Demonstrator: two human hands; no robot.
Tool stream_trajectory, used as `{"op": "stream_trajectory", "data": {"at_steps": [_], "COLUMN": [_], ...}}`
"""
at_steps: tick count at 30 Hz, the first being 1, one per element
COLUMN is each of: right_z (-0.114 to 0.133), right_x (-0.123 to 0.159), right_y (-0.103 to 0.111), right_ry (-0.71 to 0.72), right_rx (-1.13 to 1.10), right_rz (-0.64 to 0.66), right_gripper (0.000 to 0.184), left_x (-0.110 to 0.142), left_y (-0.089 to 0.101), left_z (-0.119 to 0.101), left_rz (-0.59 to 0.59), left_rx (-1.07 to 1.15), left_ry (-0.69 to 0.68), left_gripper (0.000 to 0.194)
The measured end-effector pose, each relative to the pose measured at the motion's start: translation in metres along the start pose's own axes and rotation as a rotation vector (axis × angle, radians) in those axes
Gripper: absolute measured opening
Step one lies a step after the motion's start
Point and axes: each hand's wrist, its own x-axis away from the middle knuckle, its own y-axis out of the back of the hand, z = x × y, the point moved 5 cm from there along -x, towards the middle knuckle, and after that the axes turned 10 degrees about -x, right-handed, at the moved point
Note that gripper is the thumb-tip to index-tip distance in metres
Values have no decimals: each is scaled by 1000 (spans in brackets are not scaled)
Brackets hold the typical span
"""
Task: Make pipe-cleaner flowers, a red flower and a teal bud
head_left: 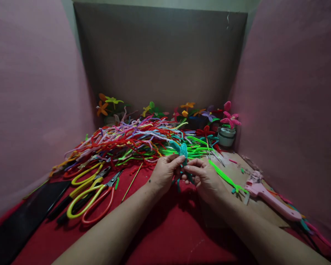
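A teal pipe-cleaner flower [183, 150] stands up between my two hands over the red cloth, its looped petals pointing upward. My left hand [167, 171] pinches it from the left with thumb and forefinger. From the other side, my right hand [202, 175] closes its fingertips on the lower part of the same piece. Teal ends hang below the fingers, partly hidden by them. Just behind lies a big heap of loose pipe cleaners [132, 134] in red, pink, lilac and white, with bright green ones [193, 149] at its right.
Scissors [89, 202] and pliers [79, 187] lie at left beside a black flat object [30, 217]. At right, a pink glue gun [270, 198] rests on a board [260, 209] near a green stem piece [226, 178]. Finished flowers, including one in a pot [226, 137], line the back.
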Motion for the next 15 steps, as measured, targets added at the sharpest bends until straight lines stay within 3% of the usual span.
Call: {"op": "stream_trajectory", "data": {"at_steps": [3,8,15], "right_z": [0,-6,7], "right_x": [2,5,-1], "right_y": [1,2,8], "right_ry": [-36,-183,25], "right_rx": [89,237,158], "right_rz": [25,23,-42], "right_gripper": [19,24,25], "left_x": [2,3,0], "left_y": [-1,6,12], "left_z": [-1,-1,-4], "left_rz": [14,-125,-124], "left_rx": [-4,-124,-114], "left_ry": [35,72,108], "left_gripper": [26,31,29]}}
